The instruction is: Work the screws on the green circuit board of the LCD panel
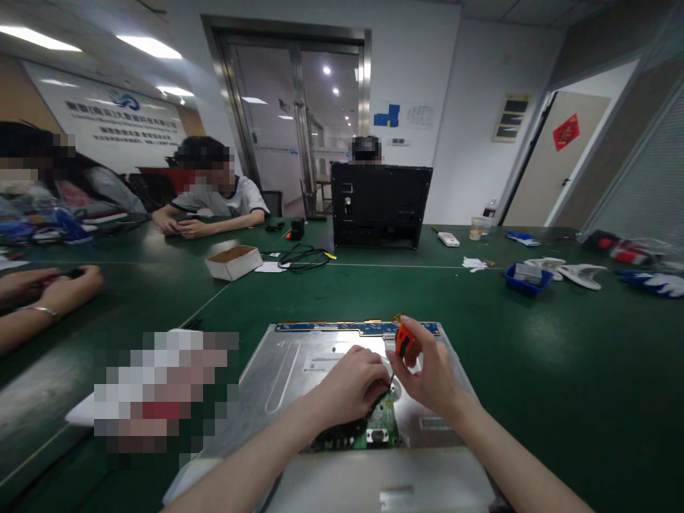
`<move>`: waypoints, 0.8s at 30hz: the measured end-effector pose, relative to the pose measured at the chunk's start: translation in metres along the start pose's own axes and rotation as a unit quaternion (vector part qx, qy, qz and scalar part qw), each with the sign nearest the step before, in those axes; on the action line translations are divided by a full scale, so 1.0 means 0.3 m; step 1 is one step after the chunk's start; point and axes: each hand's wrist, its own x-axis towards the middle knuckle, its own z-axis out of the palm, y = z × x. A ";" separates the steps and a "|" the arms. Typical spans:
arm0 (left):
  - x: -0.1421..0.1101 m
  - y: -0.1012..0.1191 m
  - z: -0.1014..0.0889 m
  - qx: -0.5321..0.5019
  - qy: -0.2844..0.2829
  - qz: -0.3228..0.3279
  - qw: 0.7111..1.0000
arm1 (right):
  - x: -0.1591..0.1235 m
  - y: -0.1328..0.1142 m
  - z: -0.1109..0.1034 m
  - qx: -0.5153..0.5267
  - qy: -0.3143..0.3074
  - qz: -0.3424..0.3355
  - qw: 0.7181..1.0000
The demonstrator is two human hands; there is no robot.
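An orange-and-black screwdriver (405,340) is gripped in the fingers of my right hand (434,374), its thin dark shaft pointing down toward a green circuit board (387,420). My left hand (353,385) is closed beside the shaft's lower end; whatever its fingertips pinch is hidden. The board is on the back of a silver metal display panel (283,374), partly covered by my left hand and forearm. A narrow blue circuit strip (320,328) runs along the panel's far edge.
Beyond the panel stand a black monitor housing (382,206), an open white box (234,262) and a coiled black cable (304,258). A blue tray (528,278) lies right, near white curved pieces (582,275). Co-workers sit across and left, one person's hands (75,288) close by.
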 end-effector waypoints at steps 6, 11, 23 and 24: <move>0.002 0.001 0.002 -0.008 -0.004 -0.005 1.000 | 0.013 -0.013 -0.014 0.008 -0.006 -0.005 1.000; 0.002 0.010 -0.003 -0.012 -0.007 -0.016 1.000 | 0.019 -0.019 -0.026 0.013 -0.026 -0.005 1.000; 0.002 0.000 0.001 -0.009 -0.001 -0.003 1.000 | 0.008 -0.004 -0.008 0.008 -0.005 -0.005 1.000; 0.002 0.002 0.000 -0.010 -0.002 -0.004 1.000 | 0.008 -0.005 -0.010 0.010 -0.007 -0.005 1.000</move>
